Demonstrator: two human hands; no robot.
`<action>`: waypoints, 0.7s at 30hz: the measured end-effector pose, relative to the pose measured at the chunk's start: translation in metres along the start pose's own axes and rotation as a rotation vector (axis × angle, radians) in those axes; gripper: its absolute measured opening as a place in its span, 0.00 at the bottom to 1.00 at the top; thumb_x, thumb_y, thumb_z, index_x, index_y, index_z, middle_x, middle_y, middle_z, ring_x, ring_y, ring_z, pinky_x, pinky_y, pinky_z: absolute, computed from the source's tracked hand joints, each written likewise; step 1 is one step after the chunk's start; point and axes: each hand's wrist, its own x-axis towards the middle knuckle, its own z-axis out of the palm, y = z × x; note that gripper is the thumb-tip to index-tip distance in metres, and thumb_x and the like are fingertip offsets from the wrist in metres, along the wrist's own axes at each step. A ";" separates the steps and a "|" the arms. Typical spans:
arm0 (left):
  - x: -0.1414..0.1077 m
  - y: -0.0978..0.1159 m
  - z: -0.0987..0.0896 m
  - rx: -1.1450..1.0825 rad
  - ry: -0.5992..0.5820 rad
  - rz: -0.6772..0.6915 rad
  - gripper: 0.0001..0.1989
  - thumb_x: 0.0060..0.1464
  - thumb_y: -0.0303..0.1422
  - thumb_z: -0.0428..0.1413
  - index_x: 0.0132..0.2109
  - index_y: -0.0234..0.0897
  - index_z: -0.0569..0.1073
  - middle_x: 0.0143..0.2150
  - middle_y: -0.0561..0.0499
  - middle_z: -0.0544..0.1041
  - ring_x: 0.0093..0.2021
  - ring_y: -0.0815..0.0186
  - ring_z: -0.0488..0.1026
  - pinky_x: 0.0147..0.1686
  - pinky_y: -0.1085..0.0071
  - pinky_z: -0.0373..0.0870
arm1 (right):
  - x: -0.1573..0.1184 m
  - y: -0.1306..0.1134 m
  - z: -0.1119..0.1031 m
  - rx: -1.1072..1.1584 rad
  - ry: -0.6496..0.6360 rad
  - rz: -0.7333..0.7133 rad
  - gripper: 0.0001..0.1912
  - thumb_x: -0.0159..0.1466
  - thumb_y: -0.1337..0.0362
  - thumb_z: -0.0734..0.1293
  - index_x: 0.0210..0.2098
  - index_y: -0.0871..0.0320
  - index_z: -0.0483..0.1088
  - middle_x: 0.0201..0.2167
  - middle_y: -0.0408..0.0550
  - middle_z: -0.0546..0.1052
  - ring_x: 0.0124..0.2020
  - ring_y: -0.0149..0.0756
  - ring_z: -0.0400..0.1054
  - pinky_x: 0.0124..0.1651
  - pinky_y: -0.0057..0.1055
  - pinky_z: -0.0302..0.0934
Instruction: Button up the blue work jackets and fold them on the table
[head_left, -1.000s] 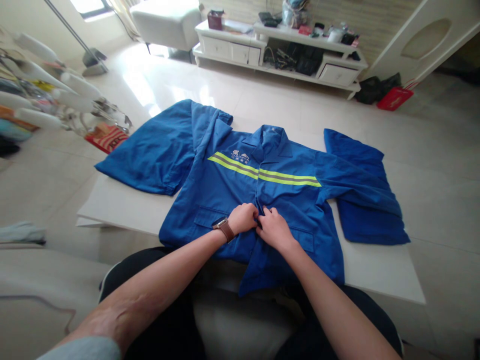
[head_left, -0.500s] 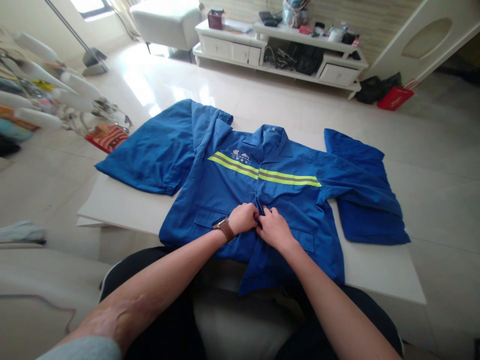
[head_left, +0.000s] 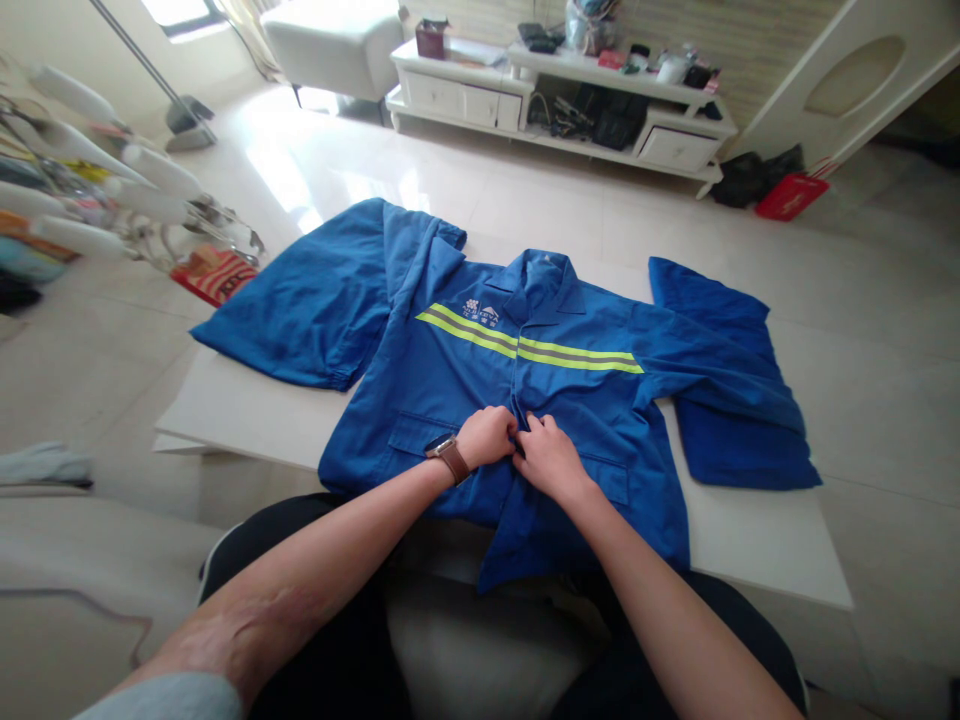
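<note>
A blue work jacket (head_left: 465,390) lies front up, collar away from me, with a yellow-green and grey reflective stripe across the chest and white lettering above it. My left hand (head_left: 487,436), with a watch (head_left: 448,456) on its wrist, pinches the jacket's front edge below the stripe. Close beside it, my right hand (head_left: 550,455) grips the other side of the same front opening, fingertips nearly meeting the left ones. Any button between the fingers is hidden. Below the hands, the two front panels hang apart over the table's near edge.
Under the jacket is a white table (head_left: 240,410). Folded blue cloth lies on it at left (head_left: 300,290) and right (head_left: 735,400). A red bag (head_left: 214,278) and a cluttered rack stand at left. A white TV cabinet (head_left: 457,95) and a red box (head_left: 791,197) are farther back.
</note>
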 end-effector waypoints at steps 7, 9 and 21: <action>0.000 -0.001 0.001 -0.003 0.009 0.001 0.07 0.46 0.27 0.61 0.35 0.39 0.81 0.37 0.46 0.83 0.37 0.60 0.79 0.38 0.70 0.71 | 0.000 0.000 -0.001 0.006 -0.012 0.004 0.19 0.68 0.62 0.63 0.53 0.61 0.78 0.66 0.63 0.66 0.59 0.54 0.62 0.55 0.42 0.67; 0.000 -0.001 0.001 -0.001 0.003 0.000 0.07 0.46 0.27 0.61 0.34 0.39 0.81 0.37 0.47 0.83 0.37 0.61 0.79 0.38 0.71 0.71 | 0.000 0.000 -0.001 0.005 -0.015 0.005 0.19 0.68 0.62 0.63 0.53 0.61 0.78 0.66 0.63 0.66 0.59 0.54 0.62 0.55 0.42 0.66; 0.000 0.000 -0.001 0.002 -0.013 -0.023 0.07 0.47 0.27 0.60 0.36 0.39 0.81 0.38 0.46 0.83 0.39 0.61 0.79 0.39 0.71 0.71 | -0.001 -0.001 -0.003 0.015 -0.019 0.009 0.18 0.68 0.61 0.63 0.53 0.60 0.78 0.65 0.62 0.67 0.58 0.53 0.62 0.55 0.41 0.67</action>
